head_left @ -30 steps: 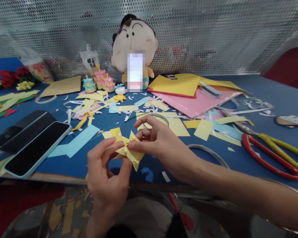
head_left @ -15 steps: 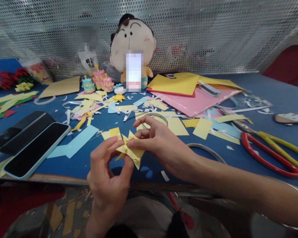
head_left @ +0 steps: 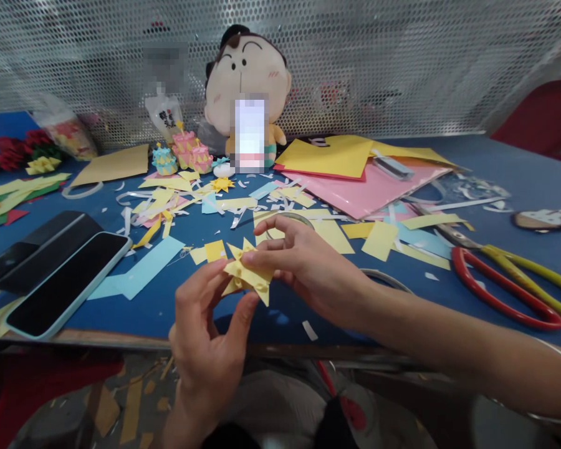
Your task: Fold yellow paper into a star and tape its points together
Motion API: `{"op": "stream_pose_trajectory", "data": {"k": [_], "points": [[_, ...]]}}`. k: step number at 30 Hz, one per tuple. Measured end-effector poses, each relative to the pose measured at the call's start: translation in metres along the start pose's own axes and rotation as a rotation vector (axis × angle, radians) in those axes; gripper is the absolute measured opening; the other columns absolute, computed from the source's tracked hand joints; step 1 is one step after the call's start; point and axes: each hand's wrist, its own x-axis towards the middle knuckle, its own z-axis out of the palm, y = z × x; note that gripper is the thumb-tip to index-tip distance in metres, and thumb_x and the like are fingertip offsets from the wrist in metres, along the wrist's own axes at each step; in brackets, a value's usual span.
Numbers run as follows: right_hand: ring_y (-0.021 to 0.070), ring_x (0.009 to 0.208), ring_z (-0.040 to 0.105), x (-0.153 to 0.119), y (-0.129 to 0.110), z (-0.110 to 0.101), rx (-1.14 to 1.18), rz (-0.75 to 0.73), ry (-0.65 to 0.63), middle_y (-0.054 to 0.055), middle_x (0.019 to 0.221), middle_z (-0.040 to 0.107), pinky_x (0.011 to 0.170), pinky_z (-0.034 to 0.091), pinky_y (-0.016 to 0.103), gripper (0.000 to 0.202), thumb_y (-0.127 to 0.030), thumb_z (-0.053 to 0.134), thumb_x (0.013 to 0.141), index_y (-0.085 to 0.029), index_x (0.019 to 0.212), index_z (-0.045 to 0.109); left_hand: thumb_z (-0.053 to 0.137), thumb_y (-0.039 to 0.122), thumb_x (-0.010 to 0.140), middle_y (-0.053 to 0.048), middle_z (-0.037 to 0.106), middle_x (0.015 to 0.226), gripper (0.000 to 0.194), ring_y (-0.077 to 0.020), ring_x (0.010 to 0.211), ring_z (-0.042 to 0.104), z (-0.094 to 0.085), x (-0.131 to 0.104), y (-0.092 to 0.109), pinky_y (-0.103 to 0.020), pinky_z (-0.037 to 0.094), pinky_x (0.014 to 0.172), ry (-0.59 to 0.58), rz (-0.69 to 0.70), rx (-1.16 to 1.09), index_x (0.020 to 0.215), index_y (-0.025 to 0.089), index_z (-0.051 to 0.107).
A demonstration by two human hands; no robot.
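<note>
A folded piece of pale yellow paper [head_left: 250,274] with several pointed tips and small curls is held above the table's front edge. My right hand [head_left: 303,265] grips it from the right, thumb on its upper face. My left hand [head_left: 215,333] is at its lower left, the fingertips and thumb curved round the piece's edge, with the other fingers bent behind. The underside of the folded paper is hidden.
Paper scraps and strips litter the blue table [head_left: 523,181]. A phone [head_left: 70,284] lies at left, red and yellow-handled scissors [head_left: 505,280] at right. Behind stand a plush doll [head_left: 247,75], small paper cakes [head_left: 187,153] and coloured sheets [head_left: 331,159].
The folded paper has turned a little and shifted slightly right and up. My left thumb has moved off its lower face toward the edge, and my right fingers have shifted.
</note>
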Motion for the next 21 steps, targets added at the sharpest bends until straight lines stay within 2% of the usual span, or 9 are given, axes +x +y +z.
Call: {"op": "stream_pose_trajectory", "data": {"k": [5,11,21], "points": [[0.0078,0.053,0.053,0.0001,0.0006,0.0005,-0.006,0.001,-0.009,-0.009,0.055,0.057,0.053,0.040,0.021,0.046,-0.013,0.079,0.053,-0.021,0.084,0.046,0.065,0.004,0.073,0.000,0.070,0.087,0.038,-0.0130,0.078,0.071,0.0017,0.0030,0.0061,-0.019,0.060,0.067,0.064,-0.044,0.059,0.106,0.019,0.055],[0.0077,0.062,0.054,-0.0023,0.0016,0.0010,-0.062,-0.068,-0.046,-0.008,0.067,0.054,0.060,0.043,0.022,0.046,-0.012,0.078,0.052,-0.021,0.083,0.045,0.069,0.004,0.069,0.002,0.071,0.078,0.037,-0.0129,0.071,0.071,0.0029,0.0044,0.0079,-0.017,0.060,0.062,0.138,-0.149,0.008,0.100,0.019,0.056],[0.0101,0.065,0.053,-0.0026,0.0060,0.0021,-0.207,-0.187,0.004,-0.007,0.071,0.051,0.063,0.045,0.027,0.042,-0.015,0.074,0.057,-0.023,0.084,0.043,0.068,-0.001,0.066,0.005,0.073,0.076,0.041,-0.0100,0.069,0.071,0.0052,0.0036,0.0108,-0.012,0.058,0.063,0.169,-0.196,-0.074,0.099,0.020,0.056]]}}
